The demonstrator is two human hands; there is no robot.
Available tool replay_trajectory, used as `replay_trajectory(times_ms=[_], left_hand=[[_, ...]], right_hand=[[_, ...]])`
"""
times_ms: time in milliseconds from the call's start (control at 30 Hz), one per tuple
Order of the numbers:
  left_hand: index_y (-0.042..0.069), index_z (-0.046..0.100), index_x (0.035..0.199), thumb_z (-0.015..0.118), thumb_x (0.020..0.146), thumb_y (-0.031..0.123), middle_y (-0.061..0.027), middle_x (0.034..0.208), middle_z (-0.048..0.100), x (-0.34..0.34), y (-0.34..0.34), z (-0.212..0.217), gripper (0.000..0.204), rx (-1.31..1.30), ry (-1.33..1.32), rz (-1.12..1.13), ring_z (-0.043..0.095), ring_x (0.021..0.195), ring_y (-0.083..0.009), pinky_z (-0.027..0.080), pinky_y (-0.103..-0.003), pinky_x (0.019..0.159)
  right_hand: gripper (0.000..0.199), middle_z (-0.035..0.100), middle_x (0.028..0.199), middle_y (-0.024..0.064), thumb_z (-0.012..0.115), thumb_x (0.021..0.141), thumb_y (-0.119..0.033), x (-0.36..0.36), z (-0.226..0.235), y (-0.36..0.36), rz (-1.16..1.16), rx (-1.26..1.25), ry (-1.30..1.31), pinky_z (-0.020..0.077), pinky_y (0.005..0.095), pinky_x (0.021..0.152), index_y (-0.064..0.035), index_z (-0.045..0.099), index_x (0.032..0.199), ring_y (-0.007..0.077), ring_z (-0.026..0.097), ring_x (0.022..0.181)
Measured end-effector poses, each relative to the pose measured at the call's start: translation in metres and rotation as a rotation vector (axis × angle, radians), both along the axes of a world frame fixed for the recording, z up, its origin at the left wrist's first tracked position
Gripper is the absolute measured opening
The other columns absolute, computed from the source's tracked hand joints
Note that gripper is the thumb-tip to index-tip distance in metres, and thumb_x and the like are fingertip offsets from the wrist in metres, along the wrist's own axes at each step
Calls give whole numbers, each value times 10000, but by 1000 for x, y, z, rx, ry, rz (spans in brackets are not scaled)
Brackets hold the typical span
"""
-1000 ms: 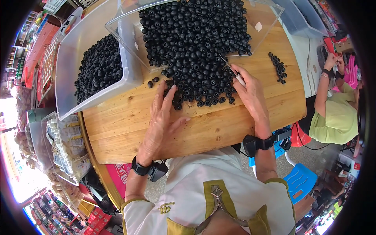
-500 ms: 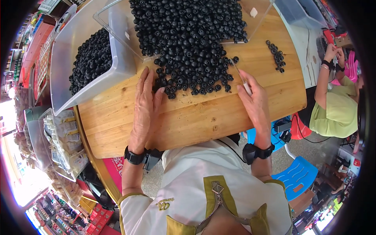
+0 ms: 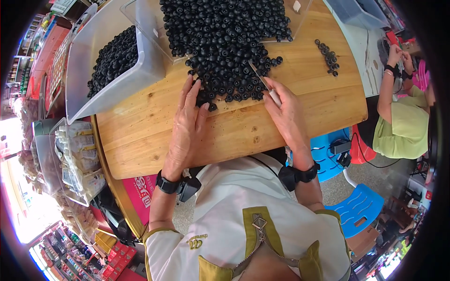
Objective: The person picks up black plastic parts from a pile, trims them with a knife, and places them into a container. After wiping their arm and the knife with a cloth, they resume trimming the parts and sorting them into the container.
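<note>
A big pile of small, black, round parts with rimmed holes [image 3: 220, 35] spreads from a clear shallow tray [image 3: 304, 21] onto the wooden table. My left hand [image 3: 185, 124] rests at the pile's near left edge, fingers stretched out and fingertips touching or right beside the outermost parts. In my right hand [image 3: 289, 117] is a knife with a white handle [image 3: 275, 97]. Its thin blade slants forward and left over the right side of the pile. Whether the blade touches the parts beneath it I cannot tell.
At the left stands a translucent bin [image 3: 152, 65] partly filled with the same parts. A small separate cluster of black parts [image 3: 328, 58] lies on the table's right side. Beyond the right edge are a blue chair [image 3: 358, 210] and another person in a green shirt [image 3: 401, 122].
My right hand has moved left with the knife, bringing the blade over the pile. The pile's near right edge has shifted left. My left hand stays by the near left edge.
</note>
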State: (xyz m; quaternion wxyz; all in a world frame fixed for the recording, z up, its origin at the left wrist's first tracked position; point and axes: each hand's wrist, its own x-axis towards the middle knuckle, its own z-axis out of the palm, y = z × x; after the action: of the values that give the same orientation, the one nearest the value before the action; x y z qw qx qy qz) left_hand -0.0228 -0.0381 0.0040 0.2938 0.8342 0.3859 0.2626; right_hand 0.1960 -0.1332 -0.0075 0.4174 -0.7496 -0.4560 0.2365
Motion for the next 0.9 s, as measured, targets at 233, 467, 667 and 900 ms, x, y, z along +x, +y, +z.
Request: replay_trajectory(times_ms=[233,467,667,900], left_hand=[[12,440,1393,538,927,-17,-208,1501,369,-5,-2,-1,477,-75,-62,-4,503,1253,-349,432,-392,1041],[-3,463,1366,531,894,-56,-244,1475,384,-14,-13,1,480,70,-68,18,477,1289,-413,456,-401,1028],[11,599,1225,619,867,-21,-202,1318,562,-27,-26,3,360,151,-111,19,557,1206,-367,453,-415,1025],[57,678,1128,564,982,215,-50,1202,673,-103,-12,73,244,-498,-1387,-158,607,1163,-229,448,-419,977]], right_hand=[[355,670,1069,168,623,910,-110,-10,4,8,64,27,-46,509,322,794,-30,590,1255,272,659,900],[376,686,1086,85,621,926,-108,-12,4,3,33,38,91,493,289,825,-46,580,1295,152,628,931],[386,522,921,-69,610,946,-112,15,-4,-14,-32,61,117,378,181,688,-83,580,1330,36,432,780],[363,566,1037,-45,582,969,-115,-2,29,-14,-2,99,217,392,171,746,-63,577,1328,42,445,808]])
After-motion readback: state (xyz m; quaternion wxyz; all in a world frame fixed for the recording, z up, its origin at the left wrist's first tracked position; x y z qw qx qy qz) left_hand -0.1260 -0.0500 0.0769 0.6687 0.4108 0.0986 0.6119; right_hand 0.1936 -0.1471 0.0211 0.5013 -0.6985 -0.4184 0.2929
